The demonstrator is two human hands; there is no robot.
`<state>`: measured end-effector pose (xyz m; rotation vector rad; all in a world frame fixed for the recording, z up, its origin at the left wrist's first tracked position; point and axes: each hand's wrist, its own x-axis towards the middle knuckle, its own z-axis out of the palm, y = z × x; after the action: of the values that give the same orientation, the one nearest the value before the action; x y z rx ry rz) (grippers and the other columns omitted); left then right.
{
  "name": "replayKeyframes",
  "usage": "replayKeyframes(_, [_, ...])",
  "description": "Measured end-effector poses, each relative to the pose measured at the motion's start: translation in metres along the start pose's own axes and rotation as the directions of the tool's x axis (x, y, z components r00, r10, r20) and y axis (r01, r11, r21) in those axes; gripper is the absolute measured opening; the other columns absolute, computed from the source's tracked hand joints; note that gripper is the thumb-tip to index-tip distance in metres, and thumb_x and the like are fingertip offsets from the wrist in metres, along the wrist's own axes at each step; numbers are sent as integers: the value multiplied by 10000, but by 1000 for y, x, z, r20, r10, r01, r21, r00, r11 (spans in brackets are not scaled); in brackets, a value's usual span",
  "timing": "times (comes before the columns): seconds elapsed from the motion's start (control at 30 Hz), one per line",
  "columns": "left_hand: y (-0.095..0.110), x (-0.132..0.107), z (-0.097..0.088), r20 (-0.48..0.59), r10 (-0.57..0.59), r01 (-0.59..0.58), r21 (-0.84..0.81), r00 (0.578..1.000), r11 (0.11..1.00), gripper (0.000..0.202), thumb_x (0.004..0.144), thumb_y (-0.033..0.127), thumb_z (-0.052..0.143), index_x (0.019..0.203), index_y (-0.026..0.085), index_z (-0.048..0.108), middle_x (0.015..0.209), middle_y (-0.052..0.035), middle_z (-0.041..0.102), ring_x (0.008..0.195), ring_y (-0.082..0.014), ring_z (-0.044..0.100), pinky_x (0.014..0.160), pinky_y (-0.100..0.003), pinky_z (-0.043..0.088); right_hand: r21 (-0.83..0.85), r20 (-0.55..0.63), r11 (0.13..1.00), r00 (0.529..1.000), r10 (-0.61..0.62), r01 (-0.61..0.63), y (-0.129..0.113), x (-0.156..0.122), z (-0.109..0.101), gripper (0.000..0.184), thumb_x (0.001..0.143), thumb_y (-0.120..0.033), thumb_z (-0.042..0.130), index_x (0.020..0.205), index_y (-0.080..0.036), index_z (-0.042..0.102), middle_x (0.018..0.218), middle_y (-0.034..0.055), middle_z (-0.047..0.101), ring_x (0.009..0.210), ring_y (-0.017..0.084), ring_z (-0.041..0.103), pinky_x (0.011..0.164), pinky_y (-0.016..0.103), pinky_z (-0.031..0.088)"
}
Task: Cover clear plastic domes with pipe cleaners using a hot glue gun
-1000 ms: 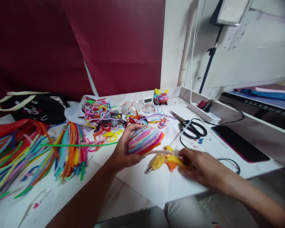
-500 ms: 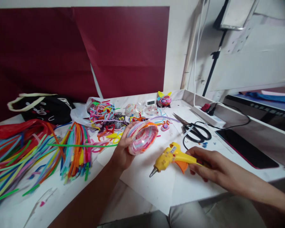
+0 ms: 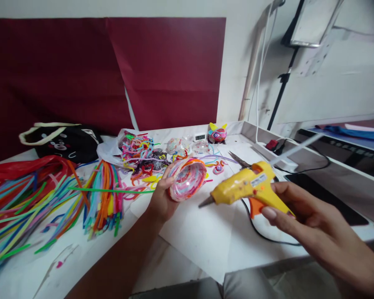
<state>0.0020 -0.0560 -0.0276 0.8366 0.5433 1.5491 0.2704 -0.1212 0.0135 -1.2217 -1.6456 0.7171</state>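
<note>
My left hand (image 3: pixel 163 197) is closed on the rim of a clear plastic half-ball (image 3: pixel 188 180) lined with pink, orange and white pipe cleaners, its hollow side tilted toward me. My right hand (image 3: pixel 308 220) grips a yellow hot glue gun (image 3: pixel 237 187) by its handle. The metal nozzle points left, a short way from the half-ball and apart from it. A pale glue stick (image 3: pixel 294 149) juts from the gun's back. White paper (image 3: pixel 202 236) lies under both hands. Behind the gun are black-handled scissors (image 3: pixel 239 159), with their handles mostly hidden.
Bundles of colourful pipe cleaners (image 3: pixel 102 199) spread over the left side. A black bag (image 3: pixel 65 143), tangled scraps (image 3: pixel 137 147), a small timer (image 3: pixel 200 137) and a finished-looking eared ball (image 3: pixel 217 133) stand at the back. A power strip (image 3: pixel 286 162) and phone (image 3: pixel 330 199) lie right.
My right hand has lifted the glue gun off the paper and up toward me, turning it more level. The half-ball has stayed nearly in place in my left hand.
</note>
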Motion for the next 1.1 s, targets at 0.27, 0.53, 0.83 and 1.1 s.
replayKeyframes(0.27, [1,-3,5,19,-44,44,8,999,999,655,669,308,663,1302,169,568,1127,-100,726,1220,-359,581,1063,-517,430,152,-49,988,999,6,1,7,9,14,281,743,-395,754,906,-186,661,637,35,687,529,166,627,446,237,531])
replayKeyframes(0.53, [-2,-7,5,62,-92,90,33,994,995,684,658,306,668,1317,157,561,1098,-106,735,1098,-352,653,974,-494,505,247,-48,966,995,89,-74,7,7,29,329,731,-411,766,954,-205,640,894,106,761,570,180,634,447,275,544])
replayKeyframes(0.83, [-3,-8,4,127,-152,149,38,980,988,608,641,341,681,1220,166,618,1187,-97,704,1155,-337,617,930,-420,531,225,3,974,999,43,-43,9,5,27,285,789,-403,730,971,-186,696,728,54,702,576,148,607,447,218,526])
replayKeyframes(1.1, [-2,-9,5,176,-173,169,36,969,985,604,641,341,685,1218,177,613,1265,-98,670,1163,-336,614,909,-411,540,256,5,966,999,37,-37,11,6,27,272,790,-400,737,963,-193,704,671,34,663,570,149,606,450,217,524])
